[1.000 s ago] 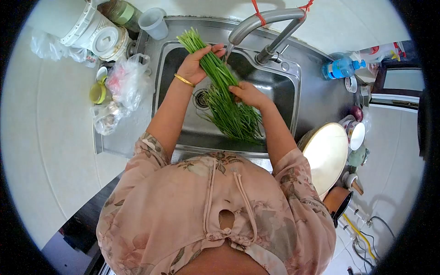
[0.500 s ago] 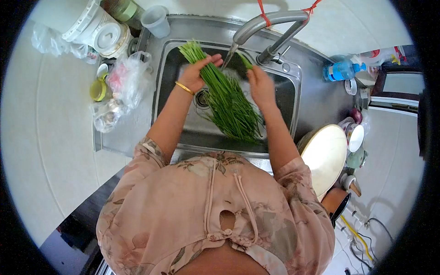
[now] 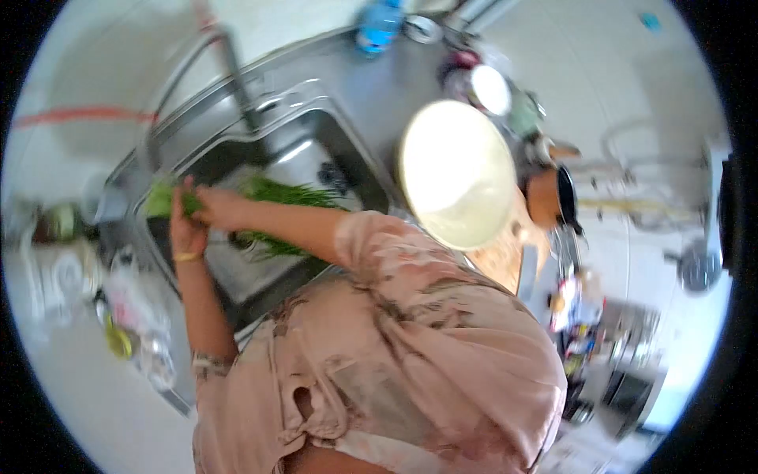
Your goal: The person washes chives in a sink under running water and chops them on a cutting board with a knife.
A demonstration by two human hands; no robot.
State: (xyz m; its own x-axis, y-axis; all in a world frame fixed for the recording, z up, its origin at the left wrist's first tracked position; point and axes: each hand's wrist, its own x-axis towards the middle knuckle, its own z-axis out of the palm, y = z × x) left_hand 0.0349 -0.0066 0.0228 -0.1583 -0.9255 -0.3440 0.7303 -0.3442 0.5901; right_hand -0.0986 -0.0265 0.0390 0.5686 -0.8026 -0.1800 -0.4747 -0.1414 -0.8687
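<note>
Over the left part of the steel sink (image 3: 317, 130), my left hand (image 3: 186, 229) is closed around the pale cut ends of a bunch of garlic chives (image 3: 288, 193). A gold bangle circles that wrist. Pressed against the same end of the bunch is my right hand (image 3: 219, 207), its fingers bent onto the stems and smeared by motion. The green leaves trail right across the basin, partly hidden under my right forearm. The faucet (image 3: 230, 75) arches behind my hands, too blurred to show whether water runs.
A large cream basin (image 3: 458, 178) leans at the sink's right, near a wooden board (image 3: 509, 257) and an orange pot (image 3: 546, 197). A blue bottle (image 3: 380, 28) stands behind. Plastic bags (image 3: 138, 304) and white tubs (image 3: 59, 276) lie to the left.
The view has swung right, so the sink now sits further left. My right hand has come from beside the faucet across to the chives' pale ends, next to my left hand.
</note>
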